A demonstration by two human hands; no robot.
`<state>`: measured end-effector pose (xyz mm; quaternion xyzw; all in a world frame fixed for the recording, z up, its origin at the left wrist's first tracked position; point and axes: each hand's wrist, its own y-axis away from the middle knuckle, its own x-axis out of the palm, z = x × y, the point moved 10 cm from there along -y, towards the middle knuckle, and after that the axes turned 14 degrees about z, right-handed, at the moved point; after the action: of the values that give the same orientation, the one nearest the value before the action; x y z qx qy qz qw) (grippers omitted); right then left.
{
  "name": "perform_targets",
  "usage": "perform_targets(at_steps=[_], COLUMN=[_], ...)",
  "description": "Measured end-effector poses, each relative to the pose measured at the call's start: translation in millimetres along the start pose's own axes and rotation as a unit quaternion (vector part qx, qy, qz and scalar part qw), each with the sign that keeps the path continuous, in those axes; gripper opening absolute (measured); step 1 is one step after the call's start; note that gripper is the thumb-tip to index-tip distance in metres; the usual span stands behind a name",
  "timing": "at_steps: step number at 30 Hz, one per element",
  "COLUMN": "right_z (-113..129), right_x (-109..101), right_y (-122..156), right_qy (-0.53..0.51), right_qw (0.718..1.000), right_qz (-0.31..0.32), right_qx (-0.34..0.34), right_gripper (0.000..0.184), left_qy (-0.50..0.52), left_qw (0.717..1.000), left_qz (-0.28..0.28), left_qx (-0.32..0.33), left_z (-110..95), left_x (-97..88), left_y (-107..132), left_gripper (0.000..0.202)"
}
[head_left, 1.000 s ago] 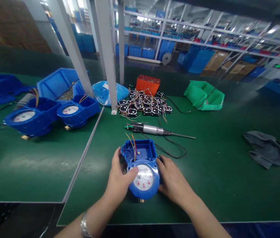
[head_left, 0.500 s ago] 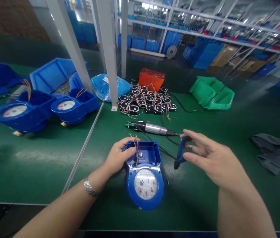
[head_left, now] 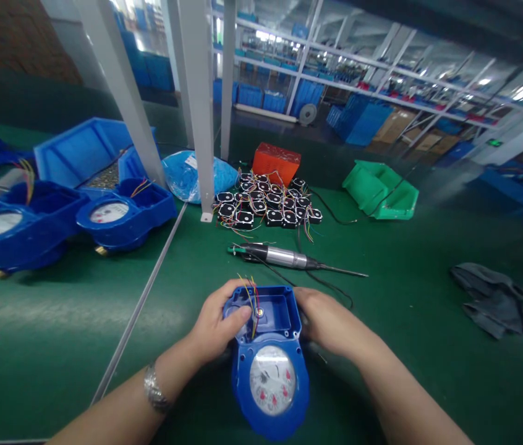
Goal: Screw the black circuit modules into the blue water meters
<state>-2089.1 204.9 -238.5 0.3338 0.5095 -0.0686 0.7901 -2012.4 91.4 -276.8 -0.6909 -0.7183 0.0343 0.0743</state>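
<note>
A blue water meter (head_left: 242,395) with a round white dial and an uncovered rectangular box sits in front of me, dial side nearest. My left hand (head_left: 222,321) grips the box's left wall, thumb over the rim near the yellow, red and black wires (head_left: 256,309). A small brass-coloured fitting (head_left: 260,313) shows in the box floor. At the right wall, my right hand (head_left: 329,321) is closed against the meter, its fingertips hidden behind and below it. Beyond the box lies a silver-and-black power screwdriver (head_left: 284,257) with a long thin bit, touched by neither hand.
Small black wired modules (head_left: 273,201) lie in a cluster before an orange box (head_left: 276,162). Further around are a green bin (head_left: 382,191), a grey cloth (head_left: 493,300), two other blue meters (head_left: 127,216), a blue bin (head_left: 80,148), a blue plastic bag (head_left: 182,176) and white posts (head_left: 203,105).
My right hand has moved left to the meter's right wall. The dark blue loop-shaped piece it held is no longer visible. The meter looks larger and lower in view; the whole view has shifted.
</note>
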Motion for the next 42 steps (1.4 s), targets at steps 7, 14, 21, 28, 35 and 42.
perform_targets(at_steps=[7,14,21,28,35,42], right_z=[-71.3,-98.5,-95.5,-98.2,-113.3,-127.2], right_x=[-95.2,-90.7,-82.1,-73.1,-68.8,-86.1], right_y=[-81.2,-139.9,-122.6,-109.4,-104.2,-66.5], right_qy=[0.013,0.082,0.115,0.087,0.02,-0.048], right_qw=[0.975,0.952,0.944,0.936,0.928,0.894], right_qz=[-0.152,-0.197,-0.177,-0.146,-0.154,-0.252], right_qx=[0.162,0.221,0.254,0.307,0.338,0.367], right_gripper=[0.031,0.036,0.038,0.038,0.037,0.04], left_qy=[0.0,-0.022,-0.037,-0.046,-0.054,-0.09], left_qw=[1.0,0.999,0.998,0.997,0.997,0.994], left_qz=[0.011,0.025,0.023,0.02,0.018,0.002], left_qx=[0.017,0.032,0.044,0.055,0.055,0.058], left_z=[-1.4,-5.7,-12.1,-13.0,-12.3,-13.4], left_x=[0.3,-1.0,0.0,-1.7,-3.4,-5.8], left_y=[-0.5,-0.5,-1.9,-0.9,-0.1,0.1], left_gripper=[0.04,0.04,0.041,0.039,0.039,0.04])
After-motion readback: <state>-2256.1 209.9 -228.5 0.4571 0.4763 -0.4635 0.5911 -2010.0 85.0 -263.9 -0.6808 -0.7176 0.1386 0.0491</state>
